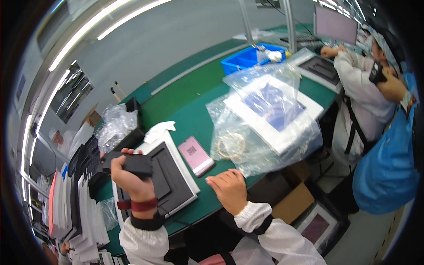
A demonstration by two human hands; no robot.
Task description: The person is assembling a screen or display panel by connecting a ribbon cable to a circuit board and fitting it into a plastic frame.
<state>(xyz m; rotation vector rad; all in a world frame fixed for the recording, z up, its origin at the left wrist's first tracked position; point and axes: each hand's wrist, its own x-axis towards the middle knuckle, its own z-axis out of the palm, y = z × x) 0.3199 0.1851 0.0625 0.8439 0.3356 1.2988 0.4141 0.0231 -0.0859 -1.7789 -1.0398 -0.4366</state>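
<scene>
My left hand (132, 179), with a red band and a black cuff at its wrist, is closed around a flat, black, box-shaped object (138, 164) whose kind I cannot make out. It is raised over a white-edged tray with a black foam insert (170, 176) that has recessed shapes. Right of the tray lies a phone (195, 155) with a pink lit screen showing a square code. At the table's near edge, just below the phone, my right hand (229, 191) has its fingers loosely extended, with nothing visible in it.
Clear plastic bags (221, 141) cover a white framed panel (293, 126) on the green table (176, 99). Behind stands a blue divided bin (238, 62). Black bins with plastic wrap (115, 126) and stacked sheets (81, 216) are at left. Co-workers (366, 84) stand at right.
</scene>
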